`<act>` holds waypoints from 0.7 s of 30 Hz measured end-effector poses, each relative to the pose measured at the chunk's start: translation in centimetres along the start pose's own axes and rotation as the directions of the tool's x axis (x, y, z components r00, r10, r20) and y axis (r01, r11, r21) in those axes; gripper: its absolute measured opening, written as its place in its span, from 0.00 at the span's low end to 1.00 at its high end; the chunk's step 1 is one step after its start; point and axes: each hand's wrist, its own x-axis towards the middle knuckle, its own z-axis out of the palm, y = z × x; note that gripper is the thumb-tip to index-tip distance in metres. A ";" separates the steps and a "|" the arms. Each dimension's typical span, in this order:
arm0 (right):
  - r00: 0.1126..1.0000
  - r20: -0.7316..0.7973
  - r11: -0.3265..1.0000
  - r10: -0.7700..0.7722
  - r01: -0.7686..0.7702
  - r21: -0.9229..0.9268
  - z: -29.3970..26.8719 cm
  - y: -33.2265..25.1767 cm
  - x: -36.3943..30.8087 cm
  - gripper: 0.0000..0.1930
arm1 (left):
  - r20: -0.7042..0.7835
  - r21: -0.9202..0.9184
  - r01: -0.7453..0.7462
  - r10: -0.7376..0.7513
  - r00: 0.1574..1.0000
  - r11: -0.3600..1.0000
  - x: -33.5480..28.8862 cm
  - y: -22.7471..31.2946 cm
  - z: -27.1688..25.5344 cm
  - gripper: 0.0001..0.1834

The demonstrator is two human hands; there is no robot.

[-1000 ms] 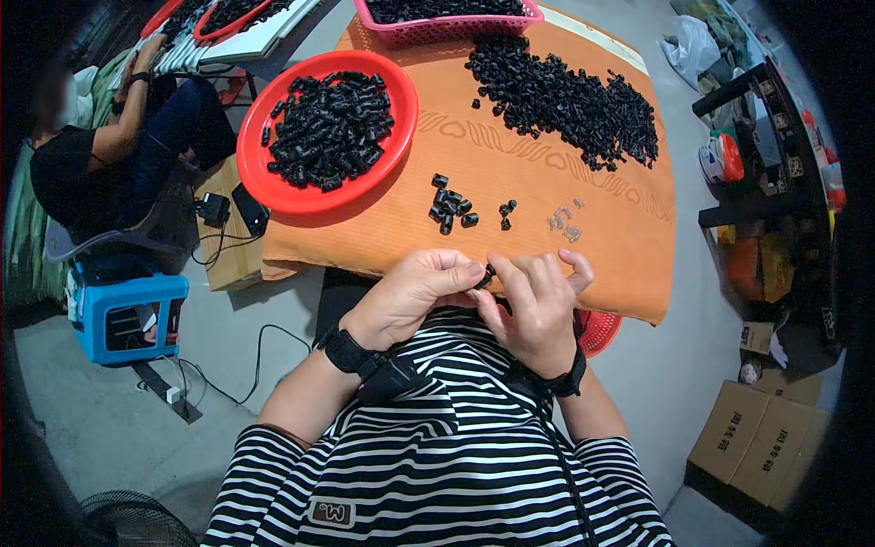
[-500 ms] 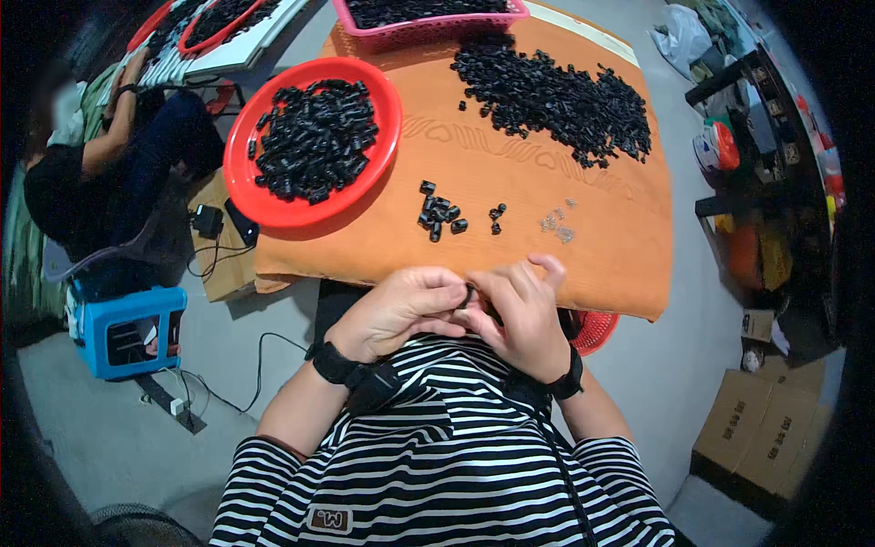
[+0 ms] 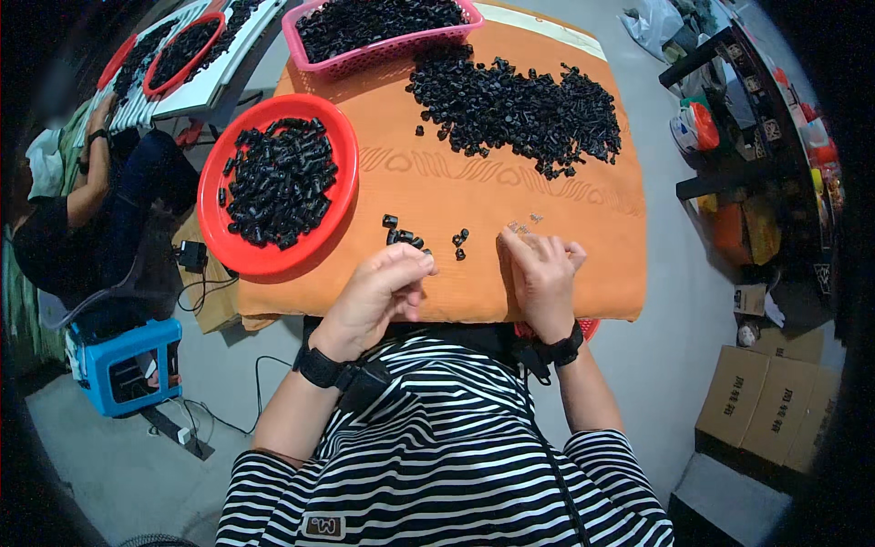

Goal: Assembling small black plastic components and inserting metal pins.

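Note:
My left hand (image 3: 378, 290) is at the table's near edge, beside a small group of short black cylinders (image 3: 392, 221). Its fingers are curled, thumb against forefinger; what they hold, if anything, is hidden. My right hand (image 3: 545, 278) reaches over the cloth, its fingertips at a few tiny clear pieces (image 3: 535, 218). Those fingers are drawn together too, and I cannot make out anything between them. Between the hands lie several small black pieces (image 3: 460, 242). A round red tray (image 3: 211, 219) at the left is heaped with black cylinders (image 3: 281, 187).
An orange cloth (image 3: 437, 292) covers the table. Loose black parts (image 3: 519, 109) form a broad pile at the back, near a pink basket (image 3: 392, 56) of black parts. At far left sits another person (image 3: 87, 201). A dark shelf (image 3: 784, 137) and cardboard boxes (image 3: 766, 401) stand right.
My hands were together at the table edge around a small dark part. They have parted: the left moved toward the cylinders, the right out to the clear pieces. The view has shifted slightly.

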 end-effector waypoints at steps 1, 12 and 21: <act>0.999 -0.034 0.995 0.033 -0.030 0.100 0.0 0.3 0.2 0.20 | -0.029 0.132 -0.042 0.046 0.999 0.990 0.2 0.1 0.0 0.11; 0.981 0.049 0.979 0.189 -0.192 0.065 -0.1 0.9 0.2 0.14 | 0.141 0.982 -0.189 0.685 0.715 -0.004 2.4 -2.1 0.2 0.08; 0.970 0.028 0.946 0.243 -0.243 0.213 -0.2 1.8 1.4 0.11 | 0.206 0.975 -0.200 0.718 0.665 -0.095 2.8 -2.0 0.0 0.07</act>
